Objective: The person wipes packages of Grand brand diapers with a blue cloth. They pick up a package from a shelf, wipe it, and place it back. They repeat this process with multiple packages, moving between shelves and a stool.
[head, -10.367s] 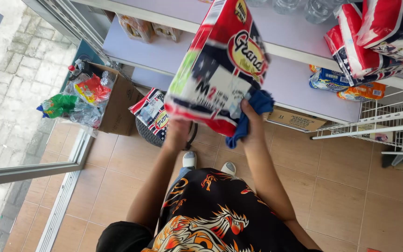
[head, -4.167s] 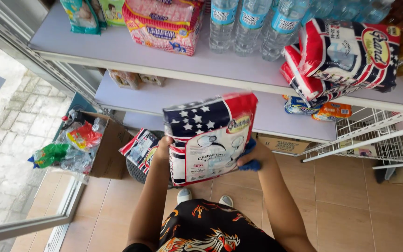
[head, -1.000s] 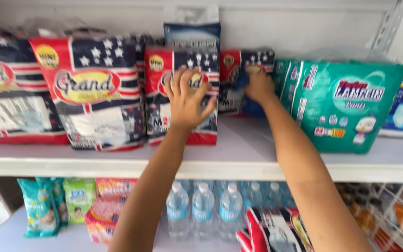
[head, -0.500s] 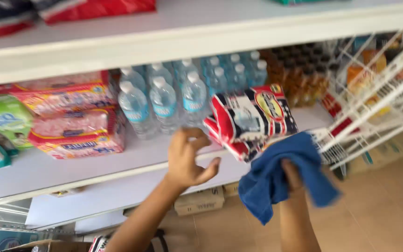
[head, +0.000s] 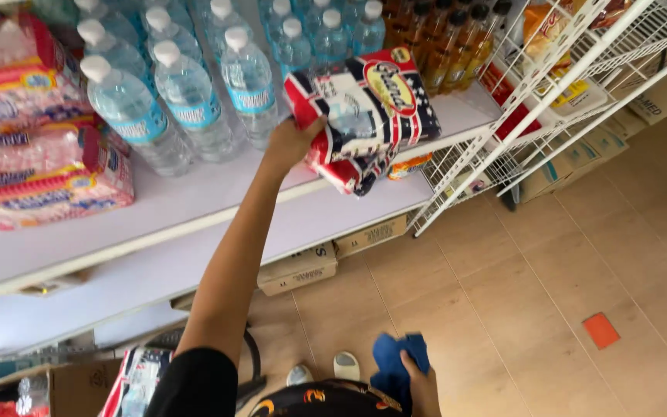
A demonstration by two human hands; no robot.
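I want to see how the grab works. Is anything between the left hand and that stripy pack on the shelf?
No. The left hand already touches the red, white and blue striped pack; nothing visible lies between them.

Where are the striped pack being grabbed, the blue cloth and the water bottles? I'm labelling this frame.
striped pack [head: 380,104], head view, on its front face.
blue cloth [head: 395,367], head view, on the bunched middle above the right hand.
water bottles [head: 187,100], head view, on one bottle's label.

Left hand [head: 291,143] gripped packs [head: 364,108] on shelf [head: 194,205], bottles [head: 187,93] stood left of them, wire rack [head: 550,100] right, cloth [head: 395,367] in right hand [head: 422,386] below
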